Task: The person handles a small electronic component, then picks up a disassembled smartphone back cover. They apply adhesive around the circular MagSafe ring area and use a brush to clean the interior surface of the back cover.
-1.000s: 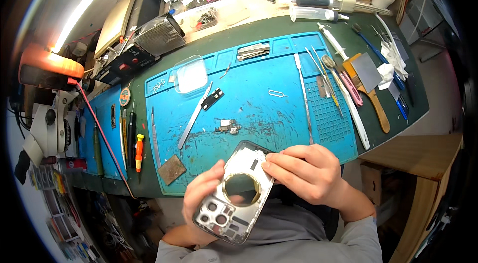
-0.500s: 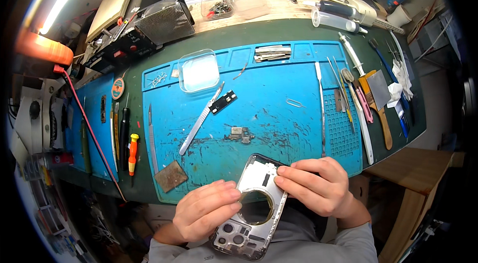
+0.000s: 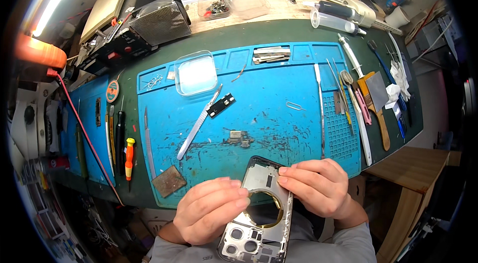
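Note:
Between my two hands is a phone housing (image 3: pixel 274 179) with a large round opening and several camera holes at its lower end. It is held tilted over the near edge of the blue mat (image 3: pixel 234 168). The fingers of my left hand (image 3: pixel 211 208) close on its left edge. My right hand (image 3: pixel 321 183) pinches its upper right edge, thumb hidden beneath. Beyond the housing lie small metal phone parts (image 3: pixel 239 137). Farther off, a scalpel handle (image 3: pixel 196 128) lies beside a small black part (image 3: pixel 221 105).
A clear plastic box (image 3: pixel 196 73) stands at the mat's far left. Tweezers (image 3: pixel 340 89), a brush (image 3: pixel 347 78) and a wooden-handled scraper (image 3: pixel 381 123) lie right. An orange screwdriver (image 3: pixel 130 158) and a metal plate (image 3: pixel 169 181) are left. A power unit (image 3: pixel 159 21) stands behind.
The housing has turned slightly in my hands, its camera end shifting right and its inner face tipping more toward me. Both hands keep their grip. The view has shifted a little.

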The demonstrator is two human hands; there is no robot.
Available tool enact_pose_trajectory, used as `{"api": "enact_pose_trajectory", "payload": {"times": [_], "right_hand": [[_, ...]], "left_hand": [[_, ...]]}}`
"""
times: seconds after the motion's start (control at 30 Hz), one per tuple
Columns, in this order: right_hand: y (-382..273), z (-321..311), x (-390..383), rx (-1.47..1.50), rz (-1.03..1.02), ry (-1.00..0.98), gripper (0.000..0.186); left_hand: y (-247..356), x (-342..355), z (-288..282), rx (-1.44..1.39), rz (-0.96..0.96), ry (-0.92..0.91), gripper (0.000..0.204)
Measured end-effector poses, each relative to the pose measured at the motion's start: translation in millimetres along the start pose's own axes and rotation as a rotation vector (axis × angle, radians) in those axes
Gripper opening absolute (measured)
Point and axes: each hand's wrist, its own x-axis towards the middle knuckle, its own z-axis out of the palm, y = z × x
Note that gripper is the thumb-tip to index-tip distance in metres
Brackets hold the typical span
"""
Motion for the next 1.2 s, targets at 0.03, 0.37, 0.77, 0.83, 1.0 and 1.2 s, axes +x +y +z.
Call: {"api": "enact_pose_trajectory", "payload": {"times": [0.03, 0.37, 0.77, 0.83, 1.0, 1.2], "right_hand": [[0, 0, 0, -0.001, 0.005, 0.0, 0.032], [0, 0, 0, 0.011, 0.01, 0.014, 0.033], [0, -2, -1, -0.006, -0.064, -0.035, 0.032], [0, -1, -2, 0.007, -0.069, -0.04, 0.032], [-2, 0, -1, 0.007, -0.089, -0.054, 0.033], [-1, 2, -4, 0.006, -0.117, -0.015, 0.035]], "left_hand": [[1, 2, 1, 0.001, -0.006, 0.007, 0.024], [2, 3, 4, -0.003, -0.04, 0.044, 0.027], [-1, -35, -33, 0.12, -0.1, -0.211, 0.025], [-5, -54, -30, 0.047, -0.147, -0.015, 0.026], [1, -63, -22, 0.102, 0.055, -0.071, 0.051], [5, -62, -13, 0.186, 0.139, -0.211, 0.045]]}}
